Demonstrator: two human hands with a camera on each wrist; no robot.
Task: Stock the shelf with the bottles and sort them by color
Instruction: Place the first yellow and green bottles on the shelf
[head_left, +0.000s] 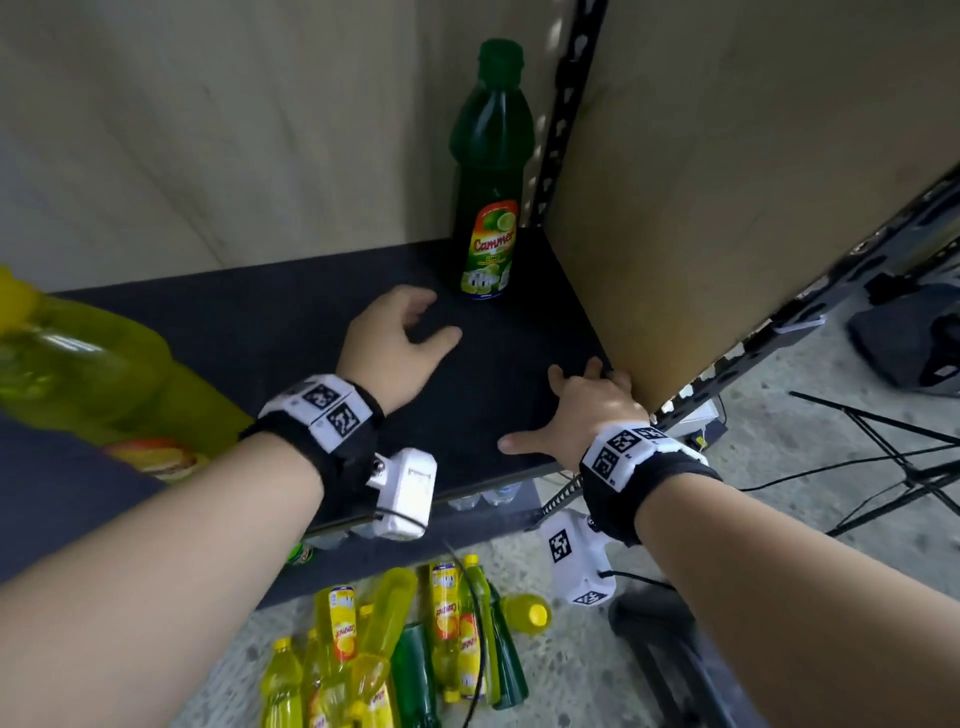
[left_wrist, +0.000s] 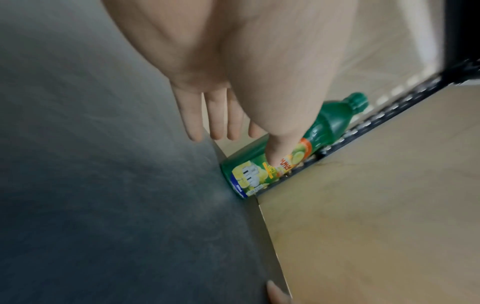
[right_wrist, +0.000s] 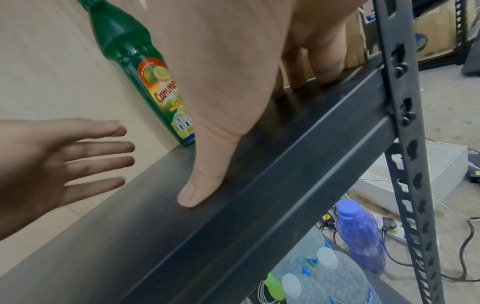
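Note:
One green bottle (head_left: 491, 171) (left_wrist: 319, 142) (right_wrist: 141, 76) stands upright in the back right corner of the dark shelf board (head_left: 270, 322) (right_wrist: 233, 226). My left hand (head_left: 402, 338) (left_wrist: 221, 115) (right_wrist: 64, 160) hovers over the board just short of the bottle, fingers straight and spread, holding nothing. My right hand (head_left: 576, 410) (right_wrist: 221, 123) rests flat on the board's front right corner, thumb and fingers pressed down. A yellow bottle (head_left: 83, 374) stands at the shelf's left, close to the camera and blurred. Several yellow and green bottles (head_left: 405, 649) lie on the floor below.
A wooden side panel (head_left: 727, 182) and a black perforated upright (head_left: 561, 114) (right_wrist: 400, 102) close the shelf on the right. Clear and purple bottles (right_wrist: 358, 236) sit on the lower shelf. Cables and tripod legs (head_left: 883, 457) lie on the floor to the right.

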